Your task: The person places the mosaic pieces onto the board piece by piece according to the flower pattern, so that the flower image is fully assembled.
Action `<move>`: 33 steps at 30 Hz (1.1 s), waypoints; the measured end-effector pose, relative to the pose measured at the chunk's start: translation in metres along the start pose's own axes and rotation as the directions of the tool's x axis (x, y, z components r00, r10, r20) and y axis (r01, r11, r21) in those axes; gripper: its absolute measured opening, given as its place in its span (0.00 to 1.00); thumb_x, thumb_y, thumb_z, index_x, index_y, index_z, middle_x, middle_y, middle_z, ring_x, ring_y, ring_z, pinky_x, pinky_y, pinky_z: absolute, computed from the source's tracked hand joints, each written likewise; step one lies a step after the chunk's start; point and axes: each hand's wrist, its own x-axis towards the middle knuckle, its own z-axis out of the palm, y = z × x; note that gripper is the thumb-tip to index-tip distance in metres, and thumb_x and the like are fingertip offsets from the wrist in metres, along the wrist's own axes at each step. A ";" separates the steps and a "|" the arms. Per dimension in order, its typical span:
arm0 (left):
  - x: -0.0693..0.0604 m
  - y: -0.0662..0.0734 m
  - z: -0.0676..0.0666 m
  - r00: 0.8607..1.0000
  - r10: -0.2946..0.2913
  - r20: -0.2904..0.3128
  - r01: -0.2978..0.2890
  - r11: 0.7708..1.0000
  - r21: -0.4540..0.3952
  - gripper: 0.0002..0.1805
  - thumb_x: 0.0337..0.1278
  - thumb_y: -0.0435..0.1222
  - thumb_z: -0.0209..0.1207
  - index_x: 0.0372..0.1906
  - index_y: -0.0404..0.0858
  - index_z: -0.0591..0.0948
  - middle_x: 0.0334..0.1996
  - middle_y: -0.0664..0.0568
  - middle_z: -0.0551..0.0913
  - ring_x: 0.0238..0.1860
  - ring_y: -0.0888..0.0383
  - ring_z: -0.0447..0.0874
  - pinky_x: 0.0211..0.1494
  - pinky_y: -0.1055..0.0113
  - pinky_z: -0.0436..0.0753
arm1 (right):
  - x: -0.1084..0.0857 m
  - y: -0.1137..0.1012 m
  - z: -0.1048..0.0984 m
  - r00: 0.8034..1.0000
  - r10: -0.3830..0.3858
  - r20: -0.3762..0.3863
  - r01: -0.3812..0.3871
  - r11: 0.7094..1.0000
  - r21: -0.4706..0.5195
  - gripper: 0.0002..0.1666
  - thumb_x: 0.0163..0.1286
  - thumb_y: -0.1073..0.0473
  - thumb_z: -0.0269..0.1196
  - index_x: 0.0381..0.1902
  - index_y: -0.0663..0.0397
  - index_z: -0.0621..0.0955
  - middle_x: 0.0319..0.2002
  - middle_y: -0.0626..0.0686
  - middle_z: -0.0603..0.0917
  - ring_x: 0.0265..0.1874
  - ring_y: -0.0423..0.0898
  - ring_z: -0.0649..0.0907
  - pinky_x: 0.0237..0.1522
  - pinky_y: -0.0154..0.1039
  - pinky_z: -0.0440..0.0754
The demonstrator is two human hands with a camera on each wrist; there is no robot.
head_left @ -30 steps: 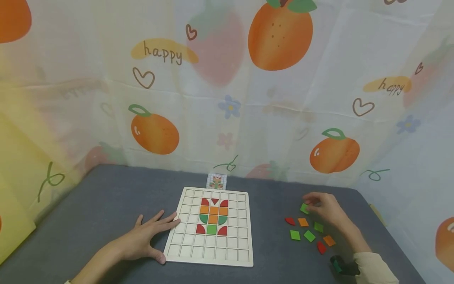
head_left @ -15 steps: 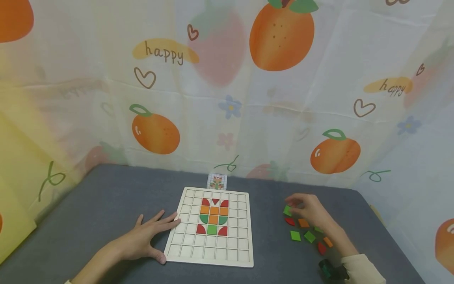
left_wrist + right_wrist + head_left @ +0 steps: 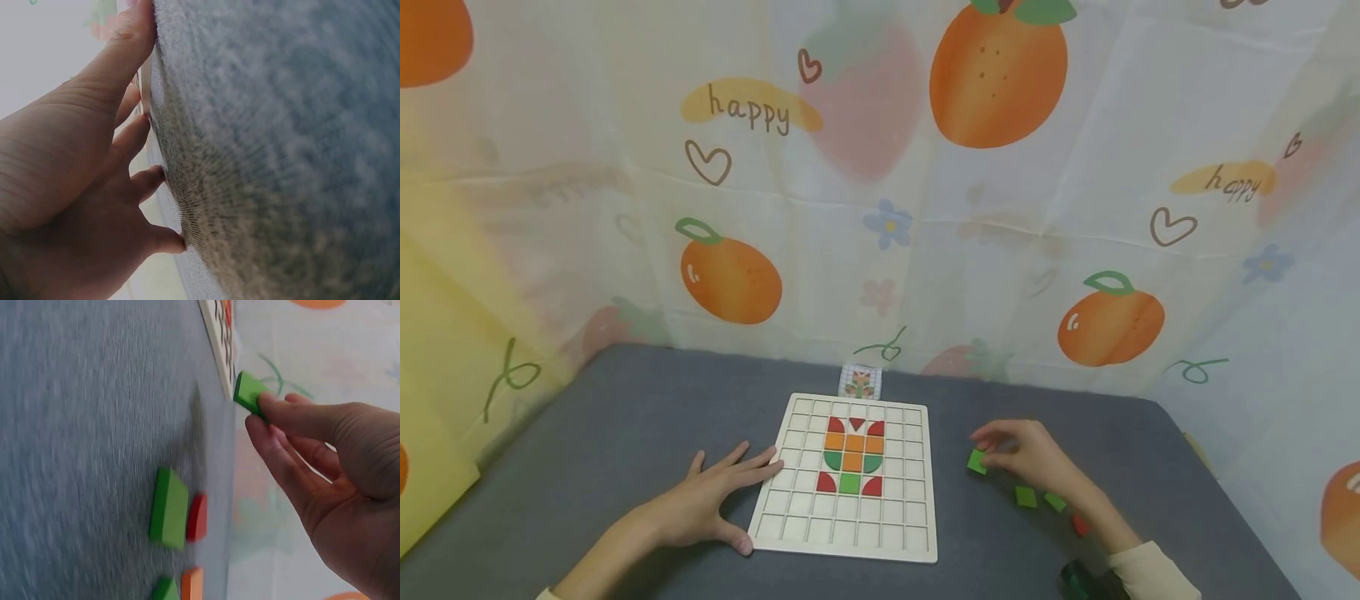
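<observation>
My right hand [image 3: 1030, 457] pinches a green square tile [image 3: 976, 462] between thumb and fingers. In the right wrist view this tile [image 3: 247, 391] hangs above the cloth, apart from the board. The white grid board [image 3: 842, 535] lies flat in the middle, bearing red, orange and green pieces in a tulip-like pattern. Spread along the board's left edge is my left hand [image 3: 700, 502], its thumb at the near left corner and fingertips touching the rim. In the left wrist view its fingers [image 3: 132, 137] are extended against the edge and the cloth.
Loose tiles lie right of the board: a green square [image 3: 1026, 497], another green tile [image 3: 1055, 502] and a red piece [image 3: 1080, 524], some hidden by the right arm. An orange tile [image 3: 192, 584] shows in the right wrist view. A small pattern card [image 3: 860, 382] sits behind the board.
My right hand has carried the green tile leftward from the loose tiles toward the board. The right forearm now hides some loose tiles. My left hand and the board have stayed put.
</observation>
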 end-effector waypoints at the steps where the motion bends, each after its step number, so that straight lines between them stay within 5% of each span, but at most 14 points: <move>1: 0.000 -0.001 0.000 1.000 0.001 -0.003 -0.001 1.000 0.004 0.58 0.26 0.55 0.74 0.73 0.46 0.66 0.76 0.45 0.57 0.74 0.29 0.40 0.58 0.22 0.29 | 0.000 -0.002 0.002 1.000 -0.003 0.010 0.003 1.000 0.028 0.17 0.58 0.66 0.71 0.46 0.62 0.84 0.36 0.48 0.86 0.35 0.39 0.84 0.37 0.34 0.84; 8: -0.001 -0.003 0.001 1.000 -0.006 -0.009 0.006 1.000 0.014 0.59 0.25 0.55 0.74 0.74 0.47 0.66 0.76 0.45 0.57 0.74 0.30 0.41 0.58 0.22 0.30 | 0.007 -0.017 0.015 0.998 -0.011 0.066 0.002 0.991 0.135 0.17 0.58 0.67 0.71 0.47 0.62 0.85 0.40 0.51 0.86 0.38 0.41 0.84 0.39 0.35 0.84; 33: -0.001 -0.001 0.000 0.999 0.037 -0.020 -0.036 0.999 0.010 0.58 0.26 0.56 0.73 0.73 0.45 0.67 0.75 0.44 0.58 0.74 0.29 0.41 0.57 0.22 0.29 | 0.035 -0.045 0.057 0.984 -0.072 0.163 0.046 0.986 0.158 0.16 0.58 0.65 0.71 0.46 0.55 0.85 0.35 0.44 0.86 0.35 0.37 0.83 0.38 0.34 0.82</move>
